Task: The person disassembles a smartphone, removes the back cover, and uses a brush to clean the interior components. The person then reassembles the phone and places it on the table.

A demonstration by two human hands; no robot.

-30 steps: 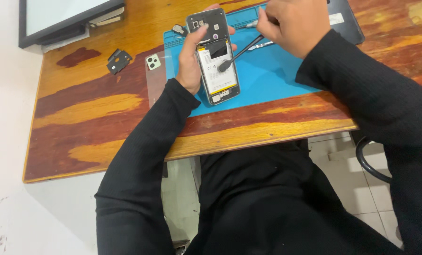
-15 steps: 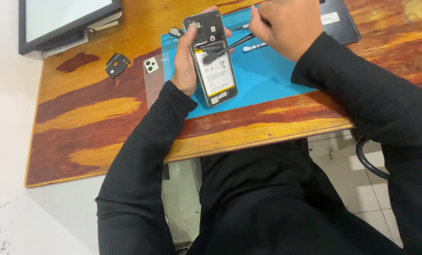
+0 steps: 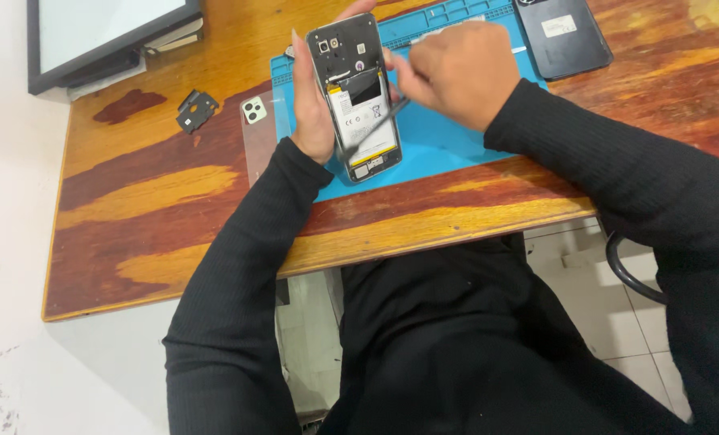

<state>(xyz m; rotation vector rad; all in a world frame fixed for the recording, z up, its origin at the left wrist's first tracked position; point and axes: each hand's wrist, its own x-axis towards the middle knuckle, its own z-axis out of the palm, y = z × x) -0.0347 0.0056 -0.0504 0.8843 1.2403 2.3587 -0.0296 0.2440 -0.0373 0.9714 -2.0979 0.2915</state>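
Note:
An opened smartphone [image 3: 358, 97] with its back cover off shows its battery and circuit board. My left hand [image 3: 315, 121] grips it from the left side and holds it above a blue work mat [image 3: 448, 145]. My right hand [image 3: 456, 72] is closed around a thin dark tool [image 3: 380, 121], whose tip rests on the phone's battery area.
The wooden table [image 3: 174, 217] carries a clear phone case with a camera cutout [image 3: 256, 129], a small black part [image 3: 196, 110], a dark phone lying face down [image 3: 562, 32] at the back right, and a framed monitor [image 3: 102, 32] at the back left. The table's front edge is close to my body.
My left hand has tilted the phone slightly more upright. My right hand has moved the tool lower along the phone, toward the battery.

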